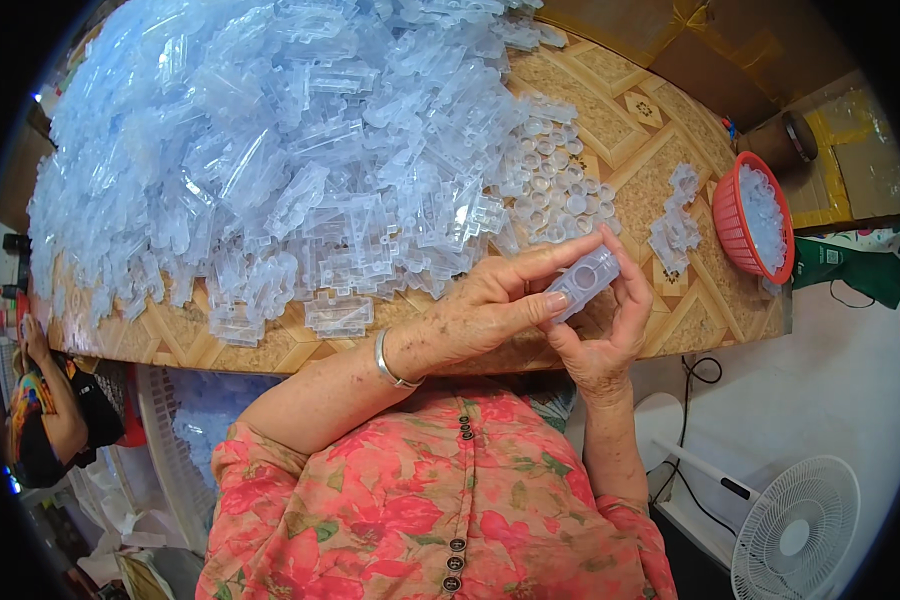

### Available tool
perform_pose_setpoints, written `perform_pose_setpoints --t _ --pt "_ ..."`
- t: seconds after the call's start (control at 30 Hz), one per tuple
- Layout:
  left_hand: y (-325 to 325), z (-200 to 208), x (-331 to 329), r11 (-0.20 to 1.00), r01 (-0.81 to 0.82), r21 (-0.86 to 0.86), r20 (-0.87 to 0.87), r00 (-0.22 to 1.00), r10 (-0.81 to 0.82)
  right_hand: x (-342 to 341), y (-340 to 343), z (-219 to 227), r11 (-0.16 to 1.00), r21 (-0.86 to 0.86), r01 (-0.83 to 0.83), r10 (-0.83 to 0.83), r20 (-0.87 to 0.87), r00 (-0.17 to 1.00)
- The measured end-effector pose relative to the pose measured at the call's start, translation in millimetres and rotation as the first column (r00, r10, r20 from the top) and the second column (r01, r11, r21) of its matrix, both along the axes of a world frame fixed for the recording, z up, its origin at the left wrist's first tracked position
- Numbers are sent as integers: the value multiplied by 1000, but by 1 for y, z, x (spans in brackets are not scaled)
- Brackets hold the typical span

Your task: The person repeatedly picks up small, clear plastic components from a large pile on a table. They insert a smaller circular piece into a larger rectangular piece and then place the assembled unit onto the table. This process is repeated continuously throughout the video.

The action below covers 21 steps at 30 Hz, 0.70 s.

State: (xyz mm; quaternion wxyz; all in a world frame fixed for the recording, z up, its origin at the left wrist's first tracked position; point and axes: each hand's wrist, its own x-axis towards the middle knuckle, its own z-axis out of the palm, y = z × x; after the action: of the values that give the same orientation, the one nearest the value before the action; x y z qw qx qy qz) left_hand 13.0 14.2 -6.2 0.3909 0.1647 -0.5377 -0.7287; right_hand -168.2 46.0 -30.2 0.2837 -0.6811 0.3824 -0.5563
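Patterned table (660,160): red basket (732,225) holds clear caps (765,215).

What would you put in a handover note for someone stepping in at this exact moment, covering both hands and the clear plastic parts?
Left hand: fingers pinch one end of a small clear plastic housing, thumb on top.
Right hand: cradles the same housing from below and the side, fingers curled up around it.
Parts: a big heap of clear plastic housings covers the far left of the patterned table; small clear round caps lie beside the heap; a small cluster of clear pieces lies near the red basket, which holds more clear pieces.
Done: cannot tell which pieces are finished.
Left: the heap remains large.
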Motion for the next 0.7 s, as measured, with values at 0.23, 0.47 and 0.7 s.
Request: perform_pose_setpoints --t 0.23,0.47,0.7 --pt "0 -7 0 977 -32 -212 75 996 49 0 -4 -4 999 -51 -12 14 30 999" --pt "6 -9 -4 915 -66 -398 147 980 135 3 -1 -7 965 -208 162 -193 -138 972" --pt "8 -20 -9 872 -100 -479 205 953 221 -1 12 5 952 -176 249 -298 -371 880"
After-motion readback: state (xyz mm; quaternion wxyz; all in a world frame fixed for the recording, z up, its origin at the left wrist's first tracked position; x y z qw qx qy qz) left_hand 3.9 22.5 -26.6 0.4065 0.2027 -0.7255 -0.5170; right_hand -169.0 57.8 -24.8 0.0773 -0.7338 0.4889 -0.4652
